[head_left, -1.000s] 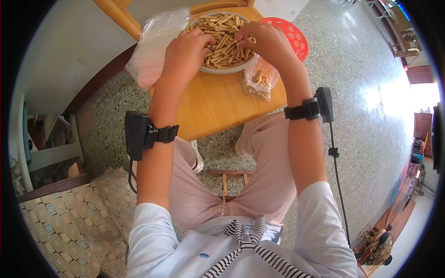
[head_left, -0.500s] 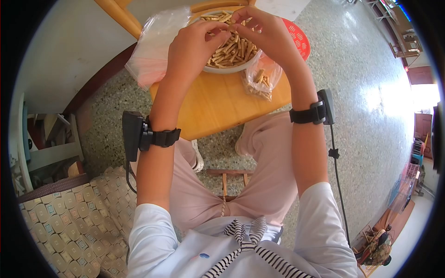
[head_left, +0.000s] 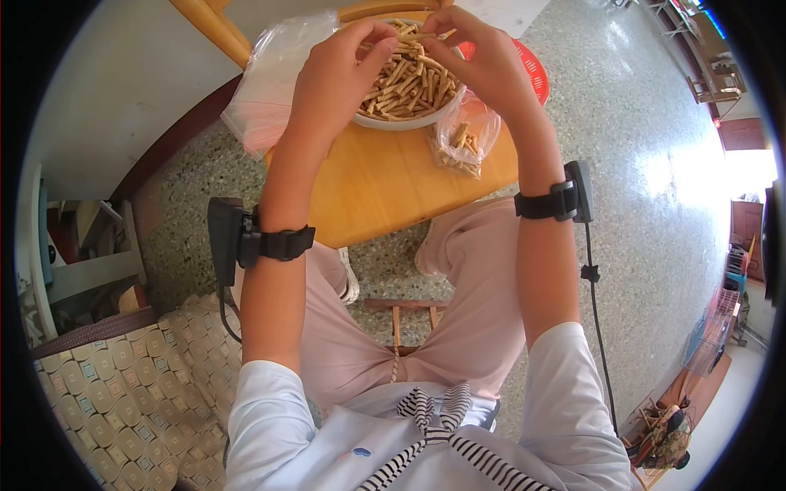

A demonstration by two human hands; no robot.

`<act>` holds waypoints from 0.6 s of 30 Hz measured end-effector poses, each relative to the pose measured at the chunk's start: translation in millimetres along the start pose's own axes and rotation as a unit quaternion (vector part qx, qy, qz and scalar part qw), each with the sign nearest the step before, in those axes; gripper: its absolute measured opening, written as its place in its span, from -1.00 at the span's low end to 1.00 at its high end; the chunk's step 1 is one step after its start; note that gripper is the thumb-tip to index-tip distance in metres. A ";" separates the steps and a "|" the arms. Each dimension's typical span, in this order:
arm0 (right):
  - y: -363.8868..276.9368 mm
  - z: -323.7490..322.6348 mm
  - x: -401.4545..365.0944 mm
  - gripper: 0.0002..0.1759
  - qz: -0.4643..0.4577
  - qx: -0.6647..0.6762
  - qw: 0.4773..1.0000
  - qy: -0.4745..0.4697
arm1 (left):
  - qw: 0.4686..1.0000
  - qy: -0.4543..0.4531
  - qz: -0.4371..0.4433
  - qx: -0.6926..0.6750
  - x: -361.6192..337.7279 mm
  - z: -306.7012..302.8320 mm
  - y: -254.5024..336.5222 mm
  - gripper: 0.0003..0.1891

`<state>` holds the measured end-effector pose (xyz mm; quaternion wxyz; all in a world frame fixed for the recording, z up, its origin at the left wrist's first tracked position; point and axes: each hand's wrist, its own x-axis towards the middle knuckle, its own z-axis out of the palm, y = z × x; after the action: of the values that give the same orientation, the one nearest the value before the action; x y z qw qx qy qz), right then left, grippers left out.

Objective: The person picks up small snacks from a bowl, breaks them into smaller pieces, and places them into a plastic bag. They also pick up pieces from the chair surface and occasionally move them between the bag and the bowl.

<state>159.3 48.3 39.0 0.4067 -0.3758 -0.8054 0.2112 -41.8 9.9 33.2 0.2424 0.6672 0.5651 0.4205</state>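
A white bowl [head_left: 399, 125] full of short, tan, stick-like pieces [head_left: 413, 86] stands on a wooden chair seat [head_left: 368, 184]. Over its far part, my left hand [head_left: 344, 78] and my right hand [head_left: 483, 57] face each other with fingers bent in a pinch. Between the fingertips is a thin tan stick [head_left: 416, 37], gripped from both sides. Part of it is covered by the fingers. Below my right wrist, a clear plastic bag [head_left: 467, 143] with several of the same sticks leans against the bowl.
Left of the bowl lies a stack of clear plastic bags [head_left: 266, 98]. A red perforated basket [head_left: 534, 72] sits behind my right wrist. Black devices are strapped to both forearms, with a cable [head_left: 602, 352] trailing from the right one. A patterned cloth [head_left: 131, 401] covers something at lower left.
My hands have drawn slightly apart, and the left has shifted a little left and down. More of the bowl's sticks show between them.
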 end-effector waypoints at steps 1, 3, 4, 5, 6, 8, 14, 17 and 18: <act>0.8 0.3 -0.4 -0.76 0.000 0.000 1.000 0.000 | 1.000 0.000 0.000 0.000 0.5 0.1 1.3 -0.75; 1.6 0.8 -1.3 -0.77 0.010 0.008 1.000 -0.009 | 0.997 0.039 0.060 -0.021 1.6 0.6 5.8 -0.80; 1.5 1.9 -1.3 -0.77 0.010 0.008 1.000 -0.009 | 0.997 0.038 0.060 -0.021 1.3 0.2 8.7 -0.80; 1.6 3.8 -0.9 -0.76 0.020 0.001 1.000 -0.018 | 0.997 0.040 0.064 -0.023 0.0 -0.5 11.5 -0.81; 2.0 5.0 -0.6 -0.76 0.030 -0.006 0.999 -0.028 | 0.996 0.042 0.069 -0.024 -1.3 -1.1 15.0 -0.82; 3.2 6.0 1.2 -0.75 0.027 0.001 0.999 -0.035 | 0.996 0.044 0.071 -0.022 -2.8 -0.9 19.0 -0.83; 1.8 13.0 0.8 -0.74 -0.005 0.033 0.998 -0.049 | 0.992 0.054 0.110 0.022 -7.5 0.9 26.6 -0.85; 0.4 13.6 3.4 -0.73 -0.027 0.033 0.998 -0.048 | 0.983 0.067 0.158 0.059 -6.7 1.2 25.9 -0.87; 0.0 13.3 3.3 -0.72 -0.033 0.028 0.997 -0.060 | 0.977 0.079 0.185 0.077 -7.5 1.5 25.5 -0.88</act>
<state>147.2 50.4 33.0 0.3753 -0.3241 -0.8339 0.2425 -26.6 -3.3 50.7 0.0631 0.7415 0.4796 0.4648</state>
